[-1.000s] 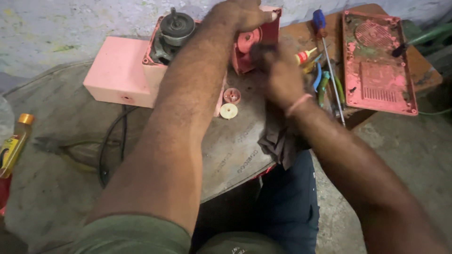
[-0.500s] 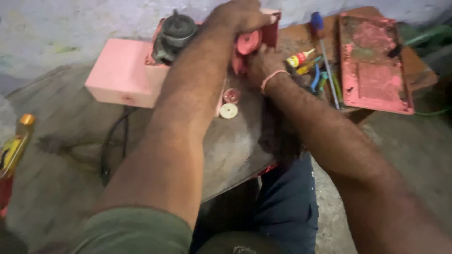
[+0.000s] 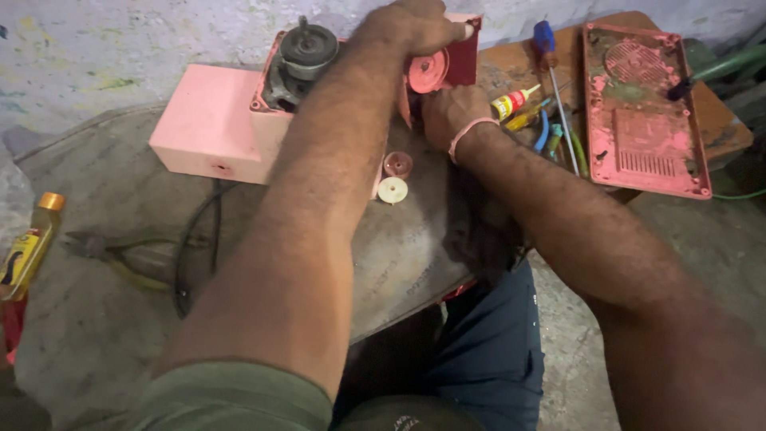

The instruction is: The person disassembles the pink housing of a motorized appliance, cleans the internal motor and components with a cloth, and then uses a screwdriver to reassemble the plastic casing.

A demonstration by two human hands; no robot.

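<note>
Clamping down from above, the left hand (image 3: 411, 28) is gripping the top edge of a pink machine housing (image 3: 271, 120), its fingers curling over the dark red end wall (image 3: 463, 64). Just below that grip, the right hand (image 3: 451, 112) is closing its fingers against the housing's side, right under a red round pulley (image 3: 428, 70); whether it is pinching a small part there cannot be told, since the knuckles are hiding the fingertips. A pale band (image 3: 467, 132) is circling the right wrist.

The housing is lying on a round, grey, dusty slab (image 3: 96, 319) that is serving as a worktop, with a rough, paint-flecked wall (image 3: 120, 48) rising behind it. The housing is boxy, smooth plastic, and a dark, grimy metal motor (image 3: 299, 56) is sitting in its open top, left of the left hand's grip.

Just below the right hand, two small discs are resting on the slab, one reddish (image 3: 397, 164), one cream (image 3: 392, 190), touching or nearly so. To the right of the grip, a blue-handled screwdriver (image 3: 554, 80), a small yellow glue bottle (image 3: 511, 102) and other thin tools are lying on a brown wooden board (image 3: 718, 120), next to a flat, worn pink cover panel (image 3: 646, 112) with vent slots. Far to the left, pliers (image 3: 112, 255), a black cable (image 3: 195, 255) and a yellow oil bottle (image 3: 28, 247) are lying on the slab. Both forearms are crossing the view and covering much of the housing's front.
</note>
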